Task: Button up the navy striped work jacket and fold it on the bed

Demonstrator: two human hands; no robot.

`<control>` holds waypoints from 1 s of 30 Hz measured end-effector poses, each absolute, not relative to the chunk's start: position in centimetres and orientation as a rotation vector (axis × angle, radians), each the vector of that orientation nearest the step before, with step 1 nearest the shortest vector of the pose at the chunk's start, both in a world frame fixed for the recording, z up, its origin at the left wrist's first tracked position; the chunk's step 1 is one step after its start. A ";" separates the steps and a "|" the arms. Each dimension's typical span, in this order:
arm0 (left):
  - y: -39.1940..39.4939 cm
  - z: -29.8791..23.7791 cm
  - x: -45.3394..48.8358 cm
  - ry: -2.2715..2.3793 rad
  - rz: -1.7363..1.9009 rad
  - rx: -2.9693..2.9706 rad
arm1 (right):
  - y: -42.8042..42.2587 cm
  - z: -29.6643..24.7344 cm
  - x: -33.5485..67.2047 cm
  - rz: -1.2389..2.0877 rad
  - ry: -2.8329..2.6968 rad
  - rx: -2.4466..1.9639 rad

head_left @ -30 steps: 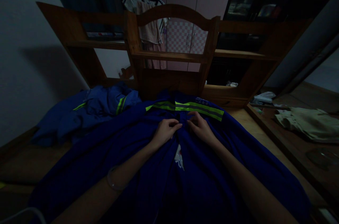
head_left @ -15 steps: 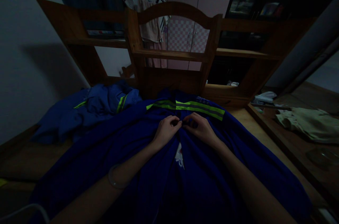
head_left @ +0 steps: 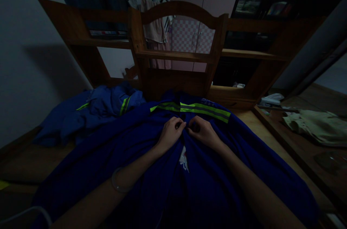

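Note:
A dark blue work jacket (head_left: 119,146) with a yellow-green and grey reflective stripe (head_left: 204,110) across its chest lies spread in front of me. My left hand (head_left: 172,130) pinches the jacket's front edge just below the stripe, thumb and fingers pressed together. Facing it, my right hand (head_left: 202,130) pinches the other front edge, its fingertips a small gap from the left ones. Whatever fastening lies under the fingertips is too dark to make out. Lower down, the front parts and a white printed patch (head_left: 183,159) shows through the opening.
Another blue garment (head_left: 89,113) with reflective strips lies crumpled at the left. Behind the jacket stands a wooden shelf headboard (head_left: 176,55). To the right, a pale folded cloth (head_left: 316,126) lies on a brown surface, with a white tissue pack (head_left: 271,99) beyond it.
My right fingertips have drawn slightly away from the left ones, opening a small gap. The jacket lies as before.

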State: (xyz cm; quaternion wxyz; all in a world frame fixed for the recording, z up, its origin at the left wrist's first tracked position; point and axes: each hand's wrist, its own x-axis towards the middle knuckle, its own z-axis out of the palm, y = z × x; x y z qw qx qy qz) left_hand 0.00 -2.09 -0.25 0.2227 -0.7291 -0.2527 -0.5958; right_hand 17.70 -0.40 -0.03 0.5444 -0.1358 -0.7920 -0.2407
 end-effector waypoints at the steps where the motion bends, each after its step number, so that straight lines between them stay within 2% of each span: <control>1: -2.1 -0.2 0.0 -0.709 -1.644 -1.994 | -0.5 0.0 17.7 -0.563 -1.878 -0.321; 14: -1.9 -0.3 0.0 -0.705 -1.707 -2.100 | -0.7 0.0 18.1 -0.569 -1.931 -0.278; 30: -0.3 0.1 -0.2 -0.705 -2.104 -2.436 | -0.7 -0.2 17.9 -0.590 -1.889 -0.328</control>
